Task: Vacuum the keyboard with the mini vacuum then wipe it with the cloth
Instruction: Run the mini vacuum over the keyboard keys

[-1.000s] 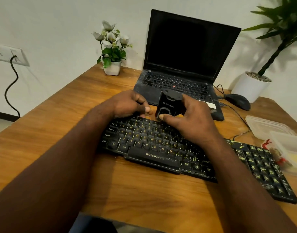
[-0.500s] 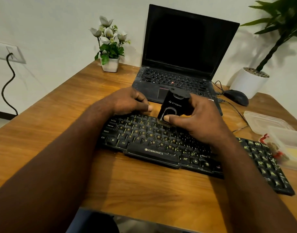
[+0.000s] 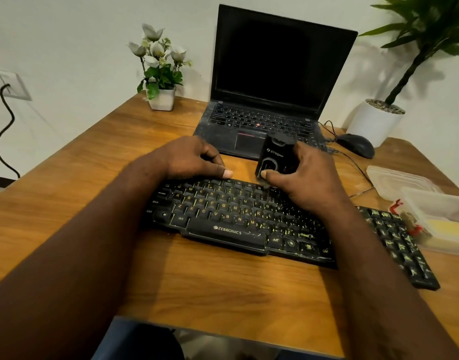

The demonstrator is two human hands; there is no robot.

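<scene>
Since 1.0 s ago the mini vacuum [image 3: 275, 157] is sitting farther right, and the gap to the left grip [image 3: 192, 159] is showing wider.

Nearest: the wooden surface [image 3: 223, 287] is carrying the black keyboard [image 3: 223, 214], which is lying at a slant with its right end nearer.

The left grip is resting at the keyboard's far-left edge, fingers curled, thumb lying along that edge. I cannot tell whether the fingers are clasping it.

The right grip [image 3: 309, 178] is clamping round the mini vacuum, thumb on its front, holding it upright with its base at the keyboard's far edge.

Clear plastic containers [image 3: 397, 180] are sitting just beside the keyboard's right end.

Behind: the laptop [image 3: 275, 61] is standing open with its screen dark, and the mouse [image 3: 358, 145] is lying to its right.

Farthest: the flower pot [image 3: 162, 100] is standing left and the white planter [image 3: 373, 123] right.
</scene>
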